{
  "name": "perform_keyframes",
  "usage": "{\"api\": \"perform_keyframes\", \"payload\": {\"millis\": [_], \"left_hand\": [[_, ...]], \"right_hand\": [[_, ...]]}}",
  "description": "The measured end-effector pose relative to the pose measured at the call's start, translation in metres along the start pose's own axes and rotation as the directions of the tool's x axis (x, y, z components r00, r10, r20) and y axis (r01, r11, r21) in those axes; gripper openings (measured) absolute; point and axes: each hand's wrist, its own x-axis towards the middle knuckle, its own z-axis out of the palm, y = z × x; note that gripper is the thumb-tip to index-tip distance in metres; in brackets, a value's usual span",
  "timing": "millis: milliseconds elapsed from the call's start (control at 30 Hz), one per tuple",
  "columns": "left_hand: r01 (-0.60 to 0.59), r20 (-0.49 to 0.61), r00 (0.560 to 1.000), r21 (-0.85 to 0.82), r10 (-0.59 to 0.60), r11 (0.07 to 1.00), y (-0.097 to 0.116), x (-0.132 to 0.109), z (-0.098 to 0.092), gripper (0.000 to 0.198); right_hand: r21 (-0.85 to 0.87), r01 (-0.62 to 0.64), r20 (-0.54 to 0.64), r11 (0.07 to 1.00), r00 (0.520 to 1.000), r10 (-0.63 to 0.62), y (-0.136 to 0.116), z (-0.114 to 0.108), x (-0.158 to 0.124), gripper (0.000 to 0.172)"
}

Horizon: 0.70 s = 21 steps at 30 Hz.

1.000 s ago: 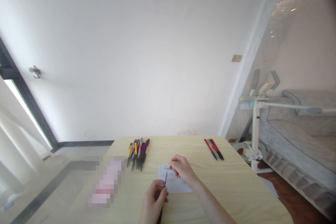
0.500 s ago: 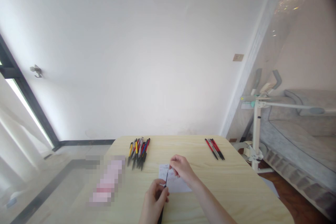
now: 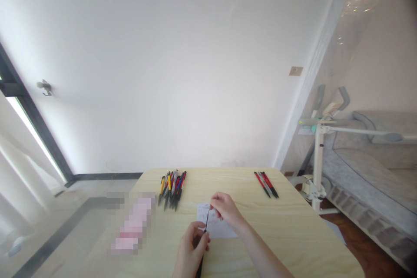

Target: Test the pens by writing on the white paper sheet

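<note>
Pale tabletop [image 3: 270,234]: left fingers [image 3: 196,226] and right fingers [image 3: 219,201] pinch a pen [image 3: 200,267] (scribbled paper [image 3: 223,229] illegible).

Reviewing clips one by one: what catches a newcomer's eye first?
Likely the left hand, low centre, holding a dark pen barrel, and the right hand pinching the upper end of a thin dark rod above marked paper. Next, the colourful pen bundle at the far left of the table and the smaller pen group at its far right.
</note>
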Motion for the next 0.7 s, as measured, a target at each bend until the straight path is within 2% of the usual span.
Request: {"api": "perform_keyframes", "payload": {"millis": [700], "left_hand": [[-0.027, 0.041, 0.999, 0.041, 0.025, 0.999, -0.0052, 0.0009, -0.0007, 0.017]], "right_hand": [[0.018, -0.013, 0.06, 1.0, 0.998, 0.012, -0.0013, 0.001, -0.0043, 0.009]]}}
